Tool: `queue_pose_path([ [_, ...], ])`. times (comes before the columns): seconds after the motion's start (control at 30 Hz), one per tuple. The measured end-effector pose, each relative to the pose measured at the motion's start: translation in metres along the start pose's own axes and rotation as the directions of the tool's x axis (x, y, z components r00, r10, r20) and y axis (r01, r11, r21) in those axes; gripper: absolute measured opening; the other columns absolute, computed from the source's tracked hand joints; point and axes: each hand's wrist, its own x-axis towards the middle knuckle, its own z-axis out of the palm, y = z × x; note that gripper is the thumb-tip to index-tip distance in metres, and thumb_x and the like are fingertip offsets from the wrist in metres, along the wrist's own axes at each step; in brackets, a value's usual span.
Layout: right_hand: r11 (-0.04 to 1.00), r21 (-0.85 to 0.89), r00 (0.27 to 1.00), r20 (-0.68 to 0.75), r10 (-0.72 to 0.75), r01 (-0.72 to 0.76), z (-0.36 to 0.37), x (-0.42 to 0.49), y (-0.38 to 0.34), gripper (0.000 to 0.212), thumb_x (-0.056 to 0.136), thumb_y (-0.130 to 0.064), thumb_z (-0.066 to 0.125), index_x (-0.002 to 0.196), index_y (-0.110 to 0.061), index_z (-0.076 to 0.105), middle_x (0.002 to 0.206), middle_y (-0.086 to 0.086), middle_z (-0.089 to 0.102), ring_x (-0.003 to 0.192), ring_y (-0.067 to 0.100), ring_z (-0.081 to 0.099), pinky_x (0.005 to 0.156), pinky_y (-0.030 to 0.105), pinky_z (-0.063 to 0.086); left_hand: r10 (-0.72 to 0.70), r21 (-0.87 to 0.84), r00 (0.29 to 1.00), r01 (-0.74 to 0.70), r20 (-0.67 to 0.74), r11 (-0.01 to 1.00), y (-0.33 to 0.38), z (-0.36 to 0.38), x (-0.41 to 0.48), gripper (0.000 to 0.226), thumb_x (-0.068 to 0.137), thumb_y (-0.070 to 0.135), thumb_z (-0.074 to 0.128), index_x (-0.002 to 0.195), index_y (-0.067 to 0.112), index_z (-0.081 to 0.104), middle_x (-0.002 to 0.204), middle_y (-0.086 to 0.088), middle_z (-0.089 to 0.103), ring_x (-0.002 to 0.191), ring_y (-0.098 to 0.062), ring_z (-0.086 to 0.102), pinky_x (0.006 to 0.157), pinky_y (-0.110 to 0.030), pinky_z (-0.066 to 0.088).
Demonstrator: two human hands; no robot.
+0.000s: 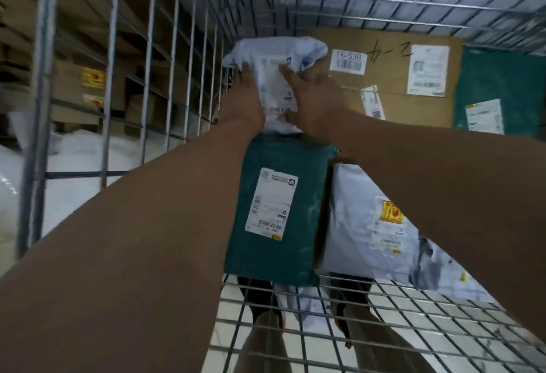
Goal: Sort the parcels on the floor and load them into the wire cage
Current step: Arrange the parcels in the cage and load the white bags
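Within the grey wire cage [41,77], our left hand [246,97] rests with straight fingers along the left edge of a pale grey plastic mailer bag [274,53] at the cage's back left. Our right hand [316,100] presses flat on its label, fingers spread. A dark green plastic mailer [310,195] lies nearer us, and a flat brown cardboard box [413,112] lies further right.

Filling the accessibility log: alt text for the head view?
The left hand and right hand press flat on a white parcel deep inside a wire cage, by its left wall. A green parcel lies just nearer the camera; a cardboard box sits right of the white parcel.
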Motion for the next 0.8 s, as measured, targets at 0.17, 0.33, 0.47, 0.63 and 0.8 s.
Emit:
queue_pose_path([
  [0.17,0.957,-0.290,1.000,0.015,-0.021,0.025,0.027,0.015,0.008,0.100,0.089,-0.068,0.058,0.164,-0.023,0.009,0.159,0.013,0.040,0.149,0.036,0.022,0.120,0.056,0.015,0.002,-0.056,1.000,-0.001,0.022,0.998,-0.020,0.020,0.011,0.076,0.106,0.018,0.052,0.166,0.014,0.005,0.163,-0.016,0.033,0.141,-0.032,0.044,0.115,-0.036,0.037],
  [0.33,0.912,-0.410,0.994,0.101,0.048,-0.003,0.049,0.028,0.008,0.105,0.083,-0.072,0.059,0.163,-0.024,0.012,0.166,0.013,0.027,0.155,0.039,0.003,0.120,0.067,0.002,-0.020,0.130,0.978,-0.008,0.210,0.992,-0.016,0.025,0.035,0.105,0.091,0.018,0.076,0.166,0.018,0.001,0.158,-0.022,0.040,0.139,-0.040,0.046,0.114,-0.047,0.041],
  [0.47,0.837,-0.547,0.990,0.124,0.064,0.014,0.061,0.029,0.006,0.093,0.087,-0.064,0.057,0.163,-0.028,0.016,0.168,0.018,0.016,0.156,0.039,-0.008,0.116,0.073,-0.006,-0.045,0.273,0.965,-0.028,0.258,0.962,-0.012,0.037,0.040,0.102,0.098,0.037,0.068,0.166,0.023,-0.007,0.164,-0.022,0.031,0.142,-0.039,0.043,0.114,-0.046,0.042],
  [0.63,0.867,-0.497,0.989,0.138,0.056,0.020,0.045,0.021,0.003,0.078,0.090,-0.062,0.055,0.159,-0.032,0.030,0.170,0.017,0.006,0.156,0.037,-0.009,0.116,0.073,-0.009,-0.014,0.355,0.995,-0.023,0.104,0.934,-0.013,0.025,0.021,0.057,0.102,0.032,0.057,0.152,0.014,0.039,0.151,-0.018,0.049,0.132,-0.034,0.052,0.107,-0.044,0.046],
  [0.8,0.974,-0.223,0.997,-0.073,0.014,-0.030,-0.001,-0.030,0.008,0.063,0.092,-0.048,0.054,0.152,-0.029,0.042,0.165,0.012,0.025,0.155,0.034,0.010,0.122,0.062,0.003,0.077,0.116,0.996,-0.071,-0.049,0.991,0.002,-0.007,-0.052,0.053,0.103,0.021,0.053,0.156,0.018,0.043,0.156,-0.014,0.044,0.135,-0.030,0.049,0.107,-0.038,0.044],
])
